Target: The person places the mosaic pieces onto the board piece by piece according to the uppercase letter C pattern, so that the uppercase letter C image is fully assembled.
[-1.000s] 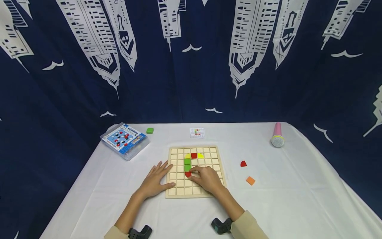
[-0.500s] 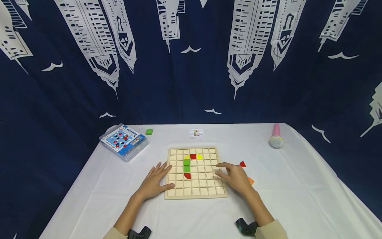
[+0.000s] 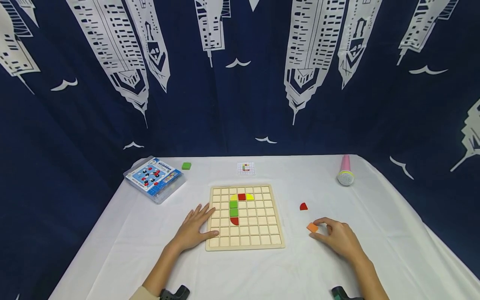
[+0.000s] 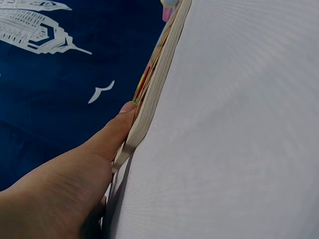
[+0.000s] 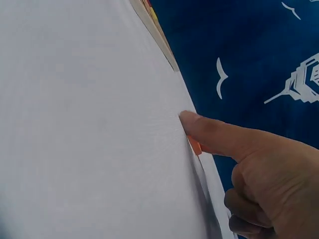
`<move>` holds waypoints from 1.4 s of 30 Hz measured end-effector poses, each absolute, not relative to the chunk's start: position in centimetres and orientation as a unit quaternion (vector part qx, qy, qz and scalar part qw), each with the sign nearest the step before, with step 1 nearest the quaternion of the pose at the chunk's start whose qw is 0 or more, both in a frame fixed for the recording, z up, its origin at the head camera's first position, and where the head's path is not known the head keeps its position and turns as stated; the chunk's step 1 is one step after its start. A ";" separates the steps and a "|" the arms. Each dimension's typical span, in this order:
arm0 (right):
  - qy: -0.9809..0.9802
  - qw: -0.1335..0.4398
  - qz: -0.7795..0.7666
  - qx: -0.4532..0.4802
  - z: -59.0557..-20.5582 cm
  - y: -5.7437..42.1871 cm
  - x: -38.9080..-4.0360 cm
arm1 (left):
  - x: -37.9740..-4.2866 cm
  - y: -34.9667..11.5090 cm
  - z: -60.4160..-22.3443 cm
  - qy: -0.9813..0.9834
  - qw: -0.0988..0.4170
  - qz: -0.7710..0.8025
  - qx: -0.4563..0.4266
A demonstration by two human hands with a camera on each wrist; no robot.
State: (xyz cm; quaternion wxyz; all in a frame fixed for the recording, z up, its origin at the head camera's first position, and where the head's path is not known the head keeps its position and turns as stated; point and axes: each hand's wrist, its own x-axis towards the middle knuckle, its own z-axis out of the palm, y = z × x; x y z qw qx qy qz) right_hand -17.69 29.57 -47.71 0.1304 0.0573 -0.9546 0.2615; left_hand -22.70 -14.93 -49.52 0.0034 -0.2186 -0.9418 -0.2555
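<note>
In the head view a wooden grid board [image 3: 260, 241] lies mid-table. My left hand [image 3: 193, 229] rests with spread fingers on its left edge, thumb over the rim, also in the left wrist view. Set in the board are a red square tile [image 3: 241, 197], two yellow curved tiles [image 3: 249, 197], two green tiles [image 3: 233, 205] and a red quarter-round tile [image 3: 234, 221]. Right of the board, my right hand [image 3: 339, 239] pinches an orange square tile [image 3: 312, 227] between thumb and forefinger at the cloth. The right wrist view shows that orange tile [image 5: 194, 145] partly behind the thumb.
A loose red quarter-round tile [image 3: 303, 206] lies beyond the orange one. Toward the back are a pattern card [image 3: 246, 168], a green tile [image 3: 186, 166], a clear plastic case with a blue cover [image 3: 154, 179] and a pink toy microphone [image 3: 345, 171].
My right hand has let go of the red quarter-round tile on the board and moved right, off the board, to the orange tile. The left hand has stayed in place.
</note>
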 end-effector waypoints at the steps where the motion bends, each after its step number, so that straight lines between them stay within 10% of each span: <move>1: -0.956 0.129 0.258 0.056 -47.7 29.6 -17.8 | -22.7 -14.9 -49.5 -0.942 0.004 -0.256 -0.219; 23: -0.913 0.080 0.334 0.220 -46.8 13.7 -22.2 | -22.8 -15.1 -49.7 -0.940 0.013 -0.258 -0.222; 42: -0.913 0.062 0.332 0.226 -47.4 12.9 -22.9 | -22.7 -15.1 -49.7 -0.941 0.009 -0.257 -0.221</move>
